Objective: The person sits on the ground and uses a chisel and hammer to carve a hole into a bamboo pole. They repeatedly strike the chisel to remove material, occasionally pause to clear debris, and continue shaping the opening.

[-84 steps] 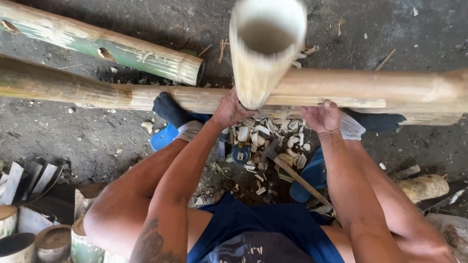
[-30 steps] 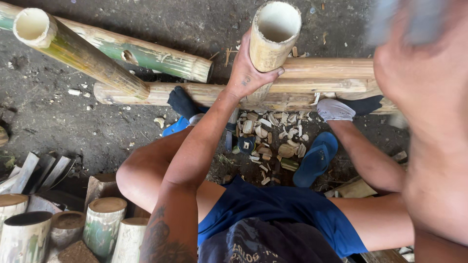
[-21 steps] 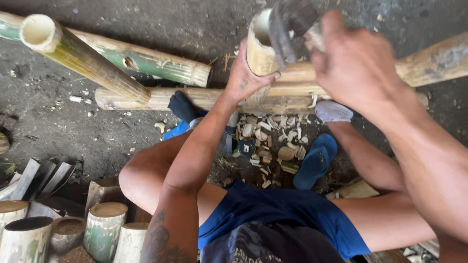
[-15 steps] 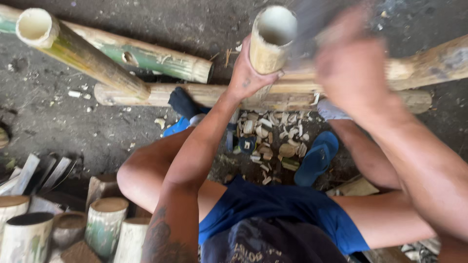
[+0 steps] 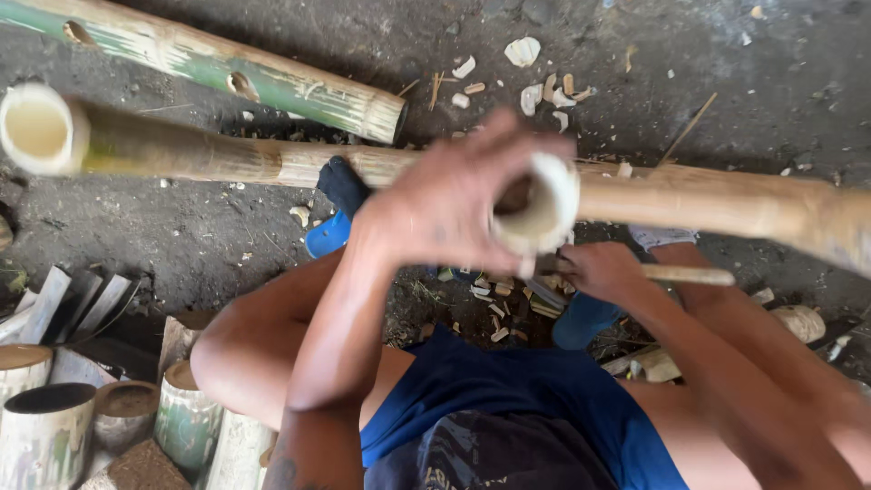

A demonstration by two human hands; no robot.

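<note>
Dark, packed dirt ground [image 5: 181,236] is being seen from above, strewn with pale chips [image 5: 544,86] near the top of the frame and more chips [image 5: 494,304] between the seated person's legs. A short bamboo tube [image 5: 540,204] is being held up close to the camera by the left hand [image 5: 445,213], the fingers being wrapped tightly around its side and its hollow end being turned toward the viewer; the hand and tube are blurred. Lower down, a thin wooden handle [image 5: 685,274] is being gripped by the right hand [image 5: 599,272], the fingers being closed around it; what lies at the handle's other end is hidden behind the tube. A long pale pole [image 5: 227,159] is being laid across the scene just behind both hands, its open cut end pointing left. A second, green-streaked pole [image 5: 227,77] is lying beyond it at a slant. A dark sock [image 5: 345,186] and a blue sandal [image 5: 327,236] are being shown beside the long pole. Cut bamboo sections [image 5: 54,426] are being kept upright at lower left, with flat splits [image 5: 63,304] lying just above them. Blue shorts [image 5: 508,408] are being worn.
</note>
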